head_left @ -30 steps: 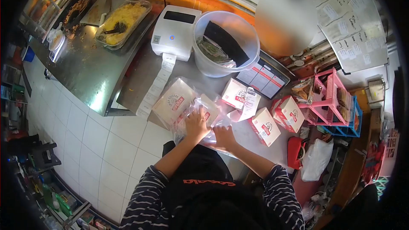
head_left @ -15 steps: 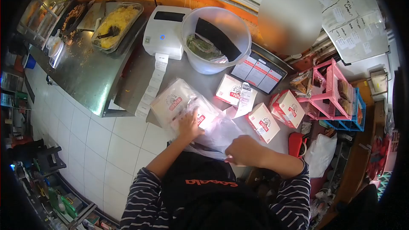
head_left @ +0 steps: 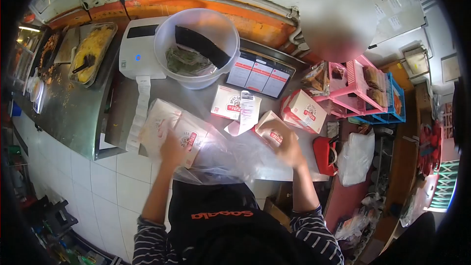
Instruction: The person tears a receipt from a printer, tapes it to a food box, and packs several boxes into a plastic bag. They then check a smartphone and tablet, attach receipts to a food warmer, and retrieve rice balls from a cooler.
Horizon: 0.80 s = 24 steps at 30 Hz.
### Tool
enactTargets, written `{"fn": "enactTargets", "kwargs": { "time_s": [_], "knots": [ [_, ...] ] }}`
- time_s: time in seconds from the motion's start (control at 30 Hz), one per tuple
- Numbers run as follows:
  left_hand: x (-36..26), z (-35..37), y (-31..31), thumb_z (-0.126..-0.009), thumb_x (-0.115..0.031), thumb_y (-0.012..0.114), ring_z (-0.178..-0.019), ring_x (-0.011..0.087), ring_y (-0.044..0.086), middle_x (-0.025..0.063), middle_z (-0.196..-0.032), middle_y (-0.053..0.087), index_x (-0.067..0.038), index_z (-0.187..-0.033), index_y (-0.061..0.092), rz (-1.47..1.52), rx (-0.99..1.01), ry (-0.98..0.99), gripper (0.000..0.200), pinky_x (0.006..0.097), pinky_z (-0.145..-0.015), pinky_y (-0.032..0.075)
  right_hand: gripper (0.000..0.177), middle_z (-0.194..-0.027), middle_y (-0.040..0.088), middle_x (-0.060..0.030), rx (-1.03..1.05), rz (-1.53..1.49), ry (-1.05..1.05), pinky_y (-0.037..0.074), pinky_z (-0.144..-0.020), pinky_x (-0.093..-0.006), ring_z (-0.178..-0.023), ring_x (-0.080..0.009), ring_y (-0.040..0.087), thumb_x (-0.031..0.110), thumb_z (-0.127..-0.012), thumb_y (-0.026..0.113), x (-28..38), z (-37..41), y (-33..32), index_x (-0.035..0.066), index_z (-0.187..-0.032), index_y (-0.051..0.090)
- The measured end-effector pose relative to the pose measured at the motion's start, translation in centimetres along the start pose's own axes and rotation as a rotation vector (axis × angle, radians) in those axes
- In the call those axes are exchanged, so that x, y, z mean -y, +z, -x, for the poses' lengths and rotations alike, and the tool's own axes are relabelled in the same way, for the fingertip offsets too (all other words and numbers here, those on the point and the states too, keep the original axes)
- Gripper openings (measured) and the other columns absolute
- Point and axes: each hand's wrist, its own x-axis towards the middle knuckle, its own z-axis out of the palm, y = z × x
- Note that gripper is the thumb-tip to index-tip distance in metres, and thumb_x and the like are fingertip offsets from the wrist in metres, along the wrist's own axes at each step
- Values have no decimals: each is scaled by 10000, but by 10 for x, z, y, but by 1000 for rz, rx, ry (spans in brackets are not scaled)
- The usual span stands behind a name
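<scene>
Your right hand [head_left: 288, 146] has moved right onto a box [head_left: 269, 126], grip unclear; your left hand [head_left: 171, 151] stays flat on the bag [head_left: 216, 162].

white box [head_left: 268, 128] beside clear bag [head_left: 223, 159]

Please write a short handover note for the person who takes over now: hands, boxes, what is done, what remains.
Left hand: pressing on the clear plastic bag; grip blurred.
Right hand: over a red-and-white box outside the bag; grip unclear.
Done: two boxes lie inside the bag.
Left: that box and two other boxes on the steel counter are not bagged.
</scene>
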Motion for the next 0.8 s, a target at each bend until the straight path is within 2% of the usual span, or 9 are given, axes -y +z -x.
{"fn": "enactTargets", "kwargs": {
  "time_s": [0.1,0.17,0.27,0.33,0.47,0.57,0.63,0.7,0.8],
  "knots": [
    [-53,10,-124,-749,-214,637,-527,96,510,21,-618,548,32,-1121,517,524,509,4,462,232,-491,400,776,-1217,445,-165,-56,632,324,374,-902,-425,-1137,-293,437,312,-607,753,-153,27,23,90,-1258,391],
    [-52,21,-181,-790,-183,554,-464,5,389,-30,-578,476,3,-1016,590,723,262,112,296,167,-411,281,1010,-1286,363,-185,23,1076,579,333,-918,-508,-1202,-340,352,383,-538,777,-175,39,46,129,-1364,253],
    [-76,22,-229,-820,-191,565,-445,17,395,-18,-600,509,-2,-996,583,687,69,87,259,173,-405,298,1146,-1302,316,-214,-29,771,504,295,-906,-580,-1221,-402,292,451,-472,785,-189,42,38,169,-1400,174],
    [-62,23,-233,-831,-192,563,-446,35,422,-2,-602,525,-13,-1039,569,477,81,19,275,185,-409,320,1131,-1250,379,-201,-6,697,488,325,-912,-518,-1153,-378,375,370,-451,805,-165,37,23,118,-1383,217],
    [-41,31,-245,-851,-211,555,-466,81,482,37,-682,575,-34,-1150,520,290,130,-97,350,218,-433,383,1129,-1238,382,-214,130,523,216,331,-960,-454,-1142,-364,402,253,-422,816,-24,13,-19,80,-1371,230],
    [-51,31,-245,-866,-204,538,-501,97,511,59,-868,618,-33,-1230,467,291,115,67,409,227,-476,419,1103,-1261,386,-181,199,287,-143,324,-980,-392,-1164,-302,414,166,-409,811,99,-22,-21,35,-1354,259],
    [-48,16,-226,-884,-222,508,-530,95,522,49,-958,612,-27,-1267,429,103,-169,448,437,221,-511,433,1169,-1307,309,-205,358,37,-298,320,-994,-416,-1229,-354,326,199,-366,839,137,-48,0,62,-1353,228],
    [-35,7,-209,-902,-247,473,-547,80,515,39,-1049,597,-31,-1297,399,217,-194,587,456,212,-527,431,1149,-1316,302,-197,537,-129,-416,311,-1001,-393,-1237,-334,324,224,-420,830,144,-76,49,49,-1359,192],
    [-16,6,-209,-927,-300,411,-546,39,461,26,-1160,560,-52,-1325,372,658,71,383,471,191,-507,392,1125,-1329,292,-184,745,-229,-476,297,-1011,-359,-1248,-304,320,261,-502,817,131,-109,143,31,-1368,138]
  ]
}}
